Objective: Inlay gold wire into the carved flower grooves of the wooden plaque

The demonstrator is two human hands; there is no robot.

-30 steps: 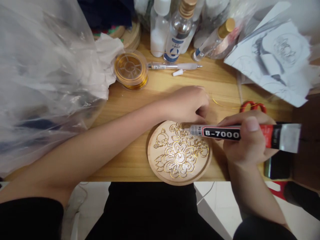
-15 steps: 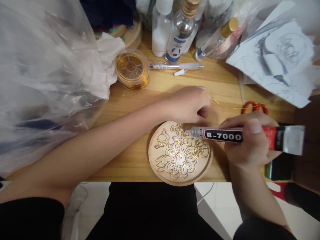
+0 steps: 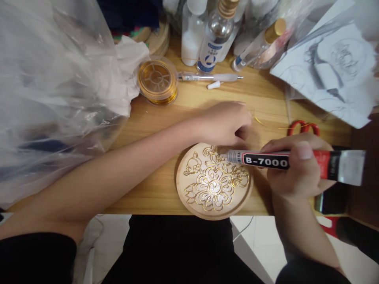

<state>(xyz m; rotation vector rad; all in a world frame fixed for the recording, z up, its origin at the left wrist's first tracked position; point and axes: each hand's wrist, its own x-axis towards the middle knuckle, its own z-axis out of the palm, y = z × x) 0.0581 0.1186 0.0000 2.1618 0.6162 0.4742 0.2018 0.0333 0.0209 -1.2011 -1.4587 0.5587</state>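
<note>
My right hand (image 3: 296, 167) is wrapped round a B-7000 glue tube (image 3: 266, 159), held nearly level with its nozzle pointing left over the upper part of a round wooden plate (image 3: 182, 185). Gold wire outlines (image 3: 215, 187) on the plate form a large flower with leaves and smaller shapes around it. At the plate's upper edge, my left hand (image 3: 226, 122) is closed, fingers curled under; whatever they may hold is hidden. A thin gold wire (image 3: 260, 121) lies just right of that hand, near the red-handled scissors (image 3: 303, 128), which my right hand partly covers.
A spool of gold wire (image 3: 156, 81), a mechanical pencil (image 3: 210, 77) and a small white cap (image 3: 214, 85) lie farther back. Bottles (image 3: 211, 47) stand behind them. Clear plastic bags (image 3: 59, 98) fill the left; a sheet with drawings (image 3: 328, 67) sits back right.
The view has shifted very slightly. Both hands, the glue tube and the plate keep almost the same places relative to each other.
</note>
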